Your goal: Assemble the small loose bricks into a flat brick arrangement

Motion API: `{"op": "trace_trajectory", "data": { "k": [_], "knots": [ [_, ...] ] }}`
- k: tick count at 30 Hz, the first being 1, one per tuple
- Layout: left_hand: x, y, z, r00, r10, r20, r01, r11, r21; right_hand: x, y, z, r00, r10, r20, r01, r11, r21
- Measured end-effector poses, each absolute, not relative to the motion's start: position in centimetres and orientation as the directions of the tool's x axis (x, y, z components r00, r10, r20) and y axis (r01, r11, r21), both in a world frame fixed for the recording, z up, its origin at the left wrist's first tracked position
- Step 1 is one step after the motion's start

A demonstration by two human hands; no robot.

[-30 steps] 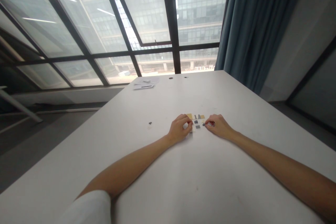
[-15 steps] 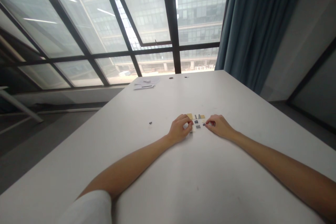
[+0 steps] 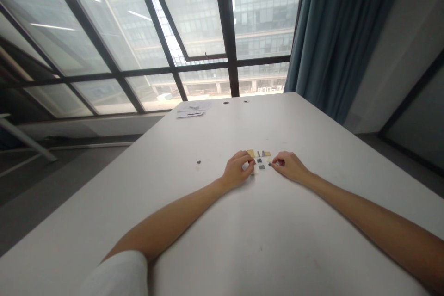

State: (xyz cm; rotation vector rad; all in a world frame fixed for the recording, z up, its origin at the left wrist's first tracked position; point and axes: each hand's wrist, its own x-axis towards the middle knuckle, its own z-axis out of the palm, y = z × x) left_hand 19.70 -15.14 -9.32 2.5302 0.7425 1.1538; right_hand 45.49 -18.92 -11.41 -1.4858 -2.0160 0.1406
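Observation:
A small flat plate of tan and pale pieces with a few tiny grey pieces on it lies on the white table. My left hand rests at the plate's left edge, fingers curled and pinched against it. At the plate's right edge lies my right hand, its fingertips pinched together on a tiny dark grey piece. Both forearms lie stretched out on the tabletop.
A tiny dark piece lies loose left of my hands. Papers sit at the table's far edge, with two small dark spots near them. A large window stands behind the table, and a blue curtain hangs at the right.

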Motion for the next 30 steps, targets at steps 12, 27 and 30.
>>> {"op": "trace_trajectory", "data": {
  "k": [12, 27, 30],
  "knots": [
    [17.5, -12.1, -4.7, 0.603, 0.660, 0.448, 0.514, -0.751, 0.414, 45.7, -18.8, -11.7, -0.088, 0.839, 0.537, 0.800, 0.380, -0.464],
    [0.7, -6.8, -5.0, 0.366, 0.930, 0.009, 0.903, -0.358, 0.238, 45.9, -18.7, -12.1, -0.039, 0.839, 0.542, 0.790, 0.358, -0.497],
    [-0.6, -6.8, -6.5, 0.346, 0.938, 0.035, 0.895, -0.341, 0.288, 46.0, -18.7, -12.1, -0.037, 0.838, 0.544, 0.798, 0.353, -0.489]
  ]
}}
